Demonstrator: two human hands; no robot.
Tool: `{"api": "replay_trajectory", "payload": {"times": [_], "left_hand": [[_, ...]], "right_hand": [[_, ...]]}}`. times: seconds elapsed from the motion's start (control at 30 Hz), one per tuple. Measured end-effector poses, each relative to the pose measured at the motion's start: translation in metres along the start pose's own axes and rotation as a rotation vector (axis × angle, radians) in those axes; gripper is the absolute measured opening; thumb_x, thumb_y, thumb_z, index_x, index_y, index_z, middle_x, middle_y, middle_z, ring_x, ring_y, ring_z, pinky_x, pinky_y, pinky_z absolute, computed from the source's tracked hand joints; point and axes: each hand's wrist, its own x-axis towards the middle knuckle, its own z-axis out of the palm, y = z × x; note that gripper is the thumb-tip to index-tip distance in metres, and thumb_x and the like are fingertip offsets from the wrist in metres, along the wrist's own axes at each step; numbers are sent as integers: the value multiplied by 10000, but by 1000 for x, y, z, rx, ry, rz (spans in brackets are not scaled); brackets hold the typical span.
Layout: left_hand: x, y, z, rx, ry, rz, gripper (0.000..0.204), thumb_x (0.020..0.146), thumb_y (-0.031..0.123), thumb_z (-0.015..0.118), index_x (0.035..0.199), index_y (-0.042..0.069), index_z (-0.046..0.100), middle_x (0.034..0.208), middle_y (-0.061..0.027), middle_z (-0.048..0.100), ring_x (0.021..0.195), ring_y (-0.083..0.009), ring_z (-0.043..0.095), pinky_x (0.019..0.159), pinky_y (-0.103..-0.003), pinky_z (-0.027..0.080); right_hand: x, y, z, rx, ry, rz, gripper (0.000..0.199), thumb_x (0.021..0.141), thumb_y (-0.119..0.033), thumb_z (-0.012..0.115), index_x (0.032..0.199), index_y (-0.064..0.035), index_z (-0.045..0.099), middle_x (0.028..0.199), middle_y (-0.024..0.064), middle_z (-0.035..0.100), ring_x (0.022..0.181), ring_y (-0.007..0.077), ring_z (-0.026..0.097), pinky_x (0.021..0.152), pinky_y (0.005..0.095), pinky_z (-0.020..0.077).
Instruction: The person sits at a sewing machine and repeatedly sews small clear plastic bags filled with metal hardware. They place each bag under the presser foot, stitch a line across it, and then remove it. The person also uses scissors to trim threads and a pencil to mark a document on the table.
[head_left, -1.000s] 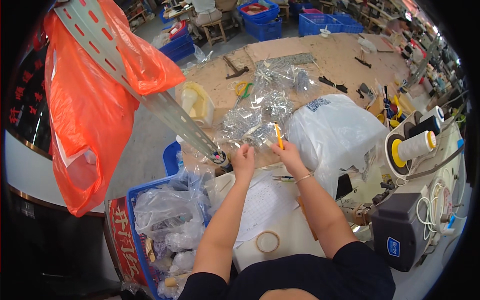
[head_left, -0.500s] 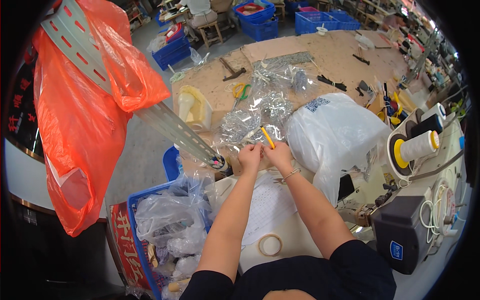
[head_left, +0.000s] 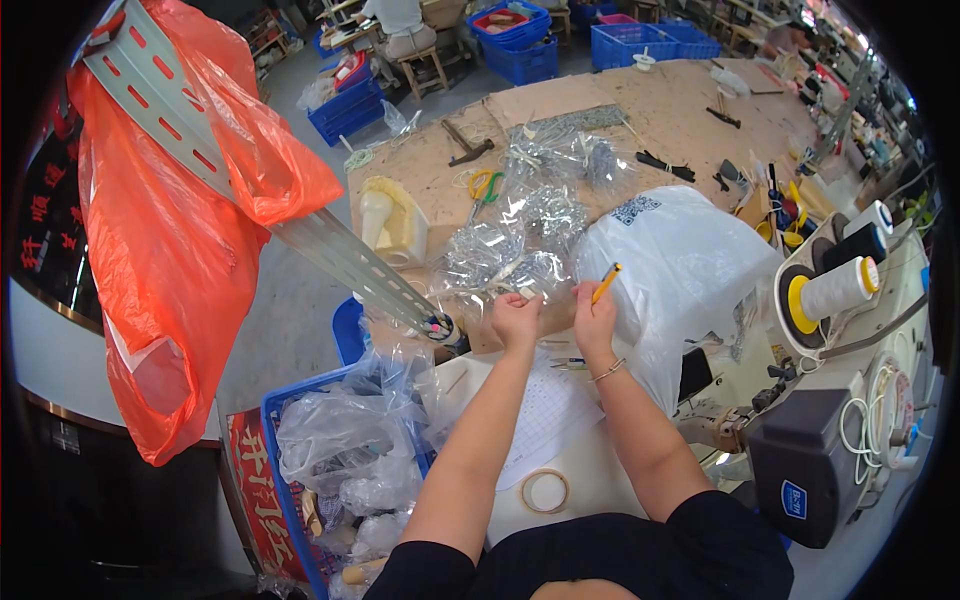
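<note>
My right hand [head_left: 595,322] is closed around a yellow pen [head_left: 606,283], whose dark upper end points up and away. To its left, my left hand [head_left: 515,322] is closed in a pinch at the near edge of the clear plastic bags [head_left: 490,255]. A small white piece shows by its fingertips; I cannot make out exactly what they grip. The hands are apart, above the near edge of the brown table. Under my forearms lies a printed grid sheet [head_left: 545,420] on the white worktop. A full white plastic bag [head_left: 680,255] sits just right of my right hand.
A slotted metal post [head_left: 350,258] with an orange bag [head_left: 170,290] rises at left. A blue crate [head_left: 290,385] of plastic bags stands below it. Scissors [head_left: 484,190] and a hammer [head_left: 466,145] lie beyond. A sewing machine [head_left: 815,460] and thread cone [head_left: 835,292] are at right.
My hands, which were together, have moved apart. The right hand has gone to the right with the pen, while the left stays near the clear bags.
</note>
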Motion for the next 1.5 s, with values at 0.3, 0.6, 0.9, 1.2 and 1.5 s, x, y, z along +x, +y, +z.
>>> {"api": "replay_trajectory", "payload": {"times": [0.3,0.6,0.9,1.2,1.5], "left_hand": [[-8,12,-19,-497,-287,-158,256,831,52,629,1036,-57,521,948,-112,600,767,-172,631,677,-277,555],[-9,19,-24,-400,-307,-197,286,859,45,578,1123,-54,529,1002,-113,606,830,-171,633,704,-257,552],[-8,13,-25,-412,-313,-195,299,861,48,574,1141,-48,528,1021,-118,610,827,-164,635,704,-247,545],[-8,12,-25,-430,-324,-204,311,853,52,587,1144,-41,531,992,-102,619,808,-150,631,688,-237,538],[-6,8,-25,-430,-321,-203,298,849,44,588,1130,-38,538,978,-91,619,797,-144,629,686,-232,539]], "right_hand": [[-8,1,6,415,-228,495,185,851,-196,639,840,-12,630,762,16,621,682,97,563,617,235,449],[-15,4,41,219,-240,244,160,819,-133,665,886,10,639,769,49,638,676,96,580,617,233,470],[-18,7,45,185,-269,283,173,824,-164,651,889,-4,637,812,70,637,722,141,591,672,274,481],[-20,11,43,179,-272,259,154,817,-149,650,852,0,633,792,68,640,708,139,593,646,279,481],[-19,12,42,155,-275,261,151,824,-155,644,849,-6,629,782,53,634,690,126,582,639,268,477]]}}
